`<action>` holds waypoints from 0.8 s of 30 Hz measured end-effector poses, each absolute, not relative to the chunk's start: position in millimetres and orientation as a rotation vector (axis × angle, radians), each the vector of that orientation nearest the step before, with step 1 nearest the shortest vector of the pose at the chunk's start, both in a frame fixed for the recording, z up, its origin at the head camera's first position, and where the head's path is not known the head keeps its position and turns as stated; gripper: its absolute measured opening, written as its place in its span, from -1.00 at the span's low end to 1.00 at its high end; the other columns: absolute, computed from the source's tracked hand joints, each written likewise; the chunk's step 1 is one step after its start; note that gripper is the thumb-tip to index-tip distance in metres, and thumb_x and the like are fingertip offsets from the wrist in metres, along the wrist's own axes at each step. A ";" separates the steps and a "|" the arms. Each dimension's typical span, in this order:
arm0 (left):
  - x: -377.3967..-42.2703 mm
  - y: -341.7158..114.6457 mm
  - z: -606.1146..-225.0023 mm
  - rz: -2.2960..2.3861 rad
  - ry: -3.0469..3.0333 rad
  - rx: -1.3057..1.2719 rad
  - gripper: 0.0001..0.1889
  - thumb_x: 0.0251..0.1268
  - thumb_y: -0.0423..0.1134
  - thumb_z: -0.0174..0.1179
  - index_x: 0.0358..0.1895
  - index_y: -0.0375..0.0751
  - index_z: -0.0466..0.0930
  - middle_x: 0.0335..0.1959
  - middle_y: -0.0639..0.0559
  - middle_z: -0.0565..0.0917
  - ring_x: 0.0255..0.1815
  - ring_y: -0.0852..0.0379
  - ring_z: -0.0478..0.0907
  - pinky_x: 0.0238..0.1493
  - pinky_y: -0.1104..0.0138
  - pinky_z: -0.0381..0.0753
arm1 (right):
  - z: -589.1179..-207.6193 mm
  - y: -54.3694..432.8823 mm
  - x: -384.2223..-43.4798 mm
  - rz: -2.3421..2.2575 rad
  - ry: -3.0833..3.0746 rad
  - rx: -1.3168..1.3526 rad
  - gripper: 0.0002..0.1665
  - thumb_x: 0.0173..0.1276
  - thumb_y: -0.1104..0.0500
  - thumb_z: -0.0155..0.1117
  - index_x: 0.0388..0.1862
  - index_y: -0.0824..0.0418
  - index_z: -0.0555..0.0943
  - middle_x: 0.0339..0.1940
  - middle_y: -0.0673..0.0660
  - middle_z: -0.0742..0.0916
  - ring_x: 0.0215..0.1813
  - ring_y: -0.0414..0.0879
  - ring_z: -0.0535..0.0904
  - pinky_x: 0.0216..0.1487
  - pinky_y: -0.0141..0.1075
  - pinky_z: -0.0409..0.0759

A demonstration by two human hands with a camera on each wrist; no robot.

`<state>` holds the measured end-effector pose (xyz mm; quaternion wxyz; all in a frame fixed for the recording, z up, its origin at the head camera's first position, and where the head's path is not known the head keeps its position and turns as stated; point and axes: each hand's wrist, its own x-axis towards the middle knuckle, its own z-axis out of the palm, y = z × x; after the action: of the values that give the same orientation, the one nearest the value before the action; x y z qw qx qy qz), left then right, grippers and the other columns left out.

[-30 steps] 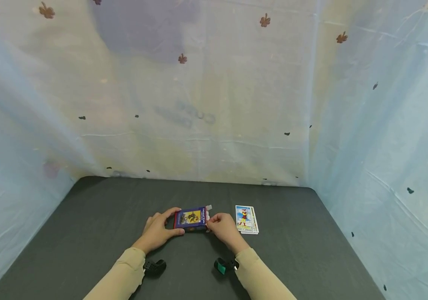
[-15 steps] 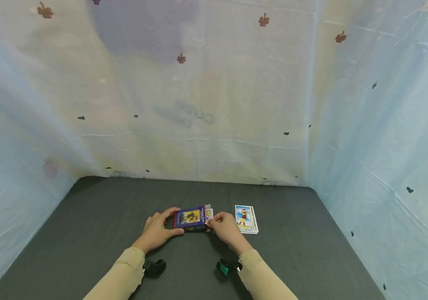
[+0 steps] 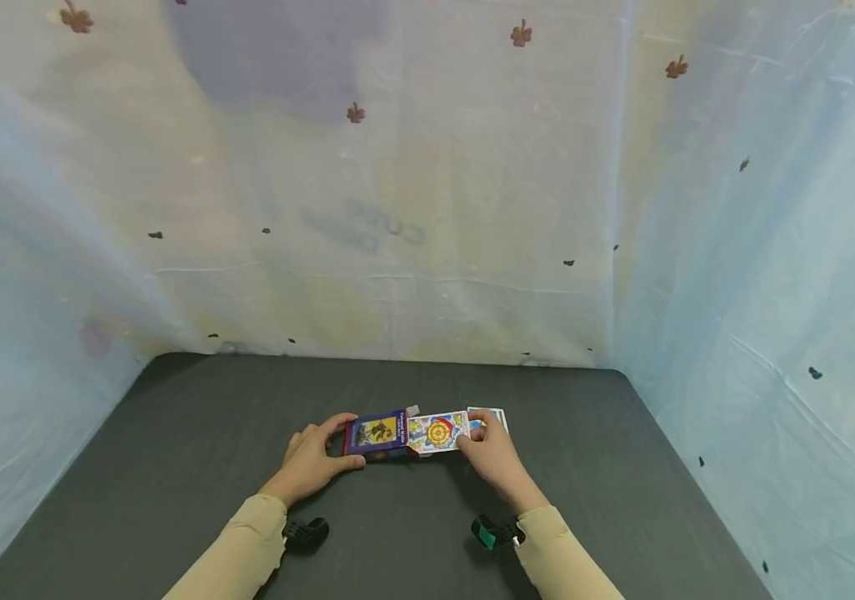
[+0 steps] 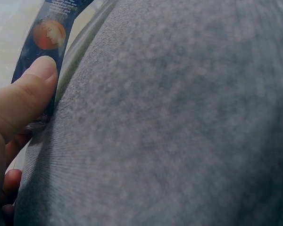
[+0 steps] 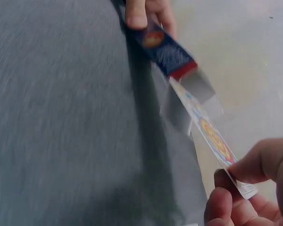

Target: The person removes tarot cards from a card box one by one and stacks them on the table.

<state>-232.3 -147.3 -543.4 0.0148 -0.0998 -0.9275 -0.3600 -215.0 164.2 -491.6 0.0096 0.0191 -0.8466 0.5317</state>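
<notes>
My left hand (image 3: 311, 460) grips a dark blue card box (image 3: 377, 432) by its left end, thumb on the near side. In the left wrist view the thumb (image 4: 30, 92) presses the box's side (image 4: 49, 35), below an orange disc. My right hand (image 3: 497, 454) pinches the far end of a tarot card (image 3: 437, 432) with a wheel picture. Seen from the right wrist, the card (image 5: 210, 134) slants out from the box's opened end, where white flaps (image 5: 177, 110) stick out. Whether it is one card or a thin stack I cannot tell.
A small stack of cards (image 3: 500, 414) lies on the dark grey table (image 3: 397, 533), partly hidden behind my right hand. Pale patterned sheeting (image 3: 427, 208) hangs behind the table and at both sides.
My right hand has moved right, drawing the wheel card out of the box's end. It now partly covers the card stack. The left hand and box have stayed nearly in place.
</notes>
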 end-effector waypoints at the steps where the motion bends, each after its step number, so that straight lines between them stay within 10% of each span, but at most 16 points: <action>1: -232.1 -147.0 -543.3 -1.123 -2.885 -0.313 -0.16 -0.10 0.34 0.38 0.36 0.34 0.34 -0.23 0.20 0.49 -0.31 0.09 0.22 -0.21 0.12 0.11 | -491.4 168.4 -213.9 1.656 -2.648 0.070 -0.45 0.24 0.34 0.20 0.23 0.30 0.37 -0.57 0.04 0.53 -0.61 -0.18 0.30 -0.60 -0.36 0.25; 24: -230.4 -147.2 -540.0 -1.136 -2.904 -0.292 -0.18 -0.07 0.35 0.36 0.36 0.34 0.35 -0.31 0.05 0.40 -0.31 0.03 0.21 -0.26 0.11 0.13 | -496.5 182.9 -209.6 1.498 -2.770 0.152 -0.65 0.34 0.20 0.28 0.03 0.25 0.45 -0.63 0.01 0.41 -0.64 -0.18 0.26 -0.61 -0.33 0.26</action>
<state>-230.4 -147.2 -540.0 0.0048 -0.0934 -0.9272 -0.3628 -209.6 182.9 -496.5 -0.0057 0.0481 -0.8785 0.4752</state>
